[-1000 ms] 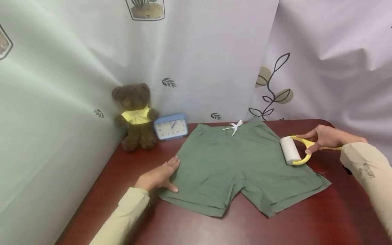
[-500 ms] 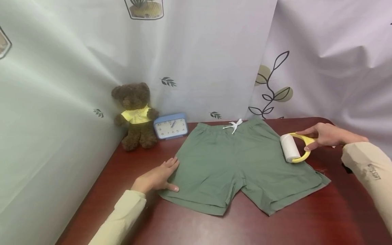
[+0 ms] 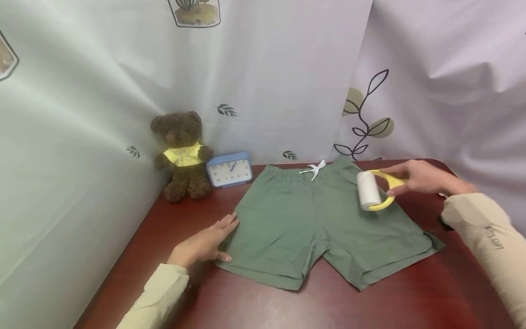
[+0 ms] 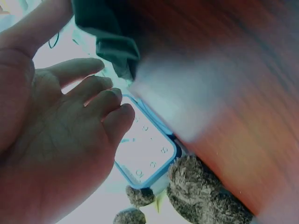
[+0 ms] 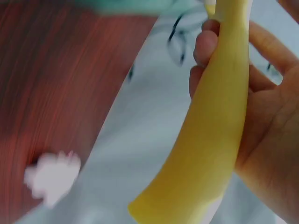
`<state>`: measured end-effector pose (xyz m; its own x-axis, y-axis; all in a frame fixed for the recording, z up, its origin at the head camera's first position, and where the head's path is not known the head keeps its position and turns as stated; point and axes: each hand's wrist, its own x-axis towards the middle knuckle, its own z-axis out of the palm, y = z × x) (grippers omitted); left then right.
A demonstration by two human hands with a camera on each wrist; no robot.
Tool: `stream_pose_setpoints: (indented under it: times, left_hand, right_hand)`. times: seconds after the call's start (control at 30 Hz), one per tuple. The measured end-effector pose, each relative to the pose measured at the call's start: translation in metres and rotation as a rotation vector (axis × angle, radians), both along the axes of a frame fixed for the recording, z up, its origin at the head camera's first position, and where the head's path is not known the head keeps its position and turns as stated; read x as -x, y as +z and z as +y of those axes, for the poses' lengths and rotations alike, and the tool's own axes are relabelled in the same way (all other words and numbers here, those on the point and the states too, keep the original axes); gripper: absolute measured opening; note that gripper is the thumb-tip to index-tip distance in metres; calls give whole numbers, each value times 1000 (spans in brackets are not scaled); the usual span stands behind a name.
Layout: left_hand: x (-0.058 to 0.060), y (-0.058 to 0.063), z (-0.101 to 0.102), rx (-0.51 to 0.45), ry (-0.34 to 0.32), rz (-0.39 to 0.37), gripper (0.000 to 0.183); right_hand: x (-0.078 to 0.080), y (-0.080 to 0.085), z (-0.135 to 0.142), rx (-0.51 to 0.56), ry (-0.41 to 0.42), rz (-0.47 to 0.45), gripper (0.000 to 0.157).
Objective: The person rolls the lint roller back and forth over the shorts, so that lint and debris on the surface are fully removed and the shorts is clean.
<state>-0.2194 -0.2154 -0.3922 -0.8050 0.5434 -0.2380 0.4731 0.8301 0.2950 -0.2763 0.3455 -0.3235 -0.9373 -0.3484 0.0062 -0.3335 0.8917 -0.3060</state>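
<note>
Roller (image 3: 368, 191) shifted leftward, right hand (image 3: 425, 177) gripping it; left hand (image 3: 205, 241) relaxed; right-wrist view alone shows long handle (image 5: 208, 126).

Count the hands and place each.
2: the left hand at the left edge of the green shorts, the right hand gripping the yellow-handled roller.

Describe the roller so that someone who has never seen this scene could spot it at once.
Find the dark red table, then the green shorts spread out on it. At the shorts' right side, as pictured, is the roller: a white cylinder in a curved yellow frame, whose yellow sets it apart from the shorts and their white drawstring.
</note>
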Motion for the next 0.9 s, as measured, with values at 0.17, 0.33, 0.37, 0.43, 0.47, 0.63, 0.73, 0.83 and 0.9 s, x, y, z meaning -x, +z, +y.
stream_pose_setpoints:
  times: [0.17, 0.33, 0.37, 0.43, 0.47, 0.63, 0.73, 0.83, 0.9]
  left_hand:
    - [1, -4, 3, 4, 20, -41, 95]
    - [4, -3, 1, -12, 32, -37, 96]
    - [4, -3, 1, -14, 29, -36, 97]
    - [4, -3, 0, -24, 35, -51, 96]
    - [4, -3, 0, -25, 34, -56, 97]
    - [0, -4, -1, -20, 31, -80, 96]
    - [-1, -4, 0, -19, 20, -71, 95]
    - [-1, -4, 1, -20, 25, -59, 95]
    - [-1, -3, 2, -15, 34, -49, 95]
  right_hand:
    - [5, -17, -53, 101, 44, 16, 72]
    - [12, -33, -100, 206, 81, 14, 71]
    - [13, -36, -110, 225, 93, 9, 70]
    - [15, -41, -129, 256, 127, 1, 69]
    - [16, -44, -139, 267, 146, -6, 69]
    - [16, -54, -197, 265, 227, -44, 68]
    - [15, -54, -231, 239, 279, -45, 67]
    - [15, -50, -258, 221, 326, -50, 66]
    - [13, -48, -272, 208, 341, -69, 64]
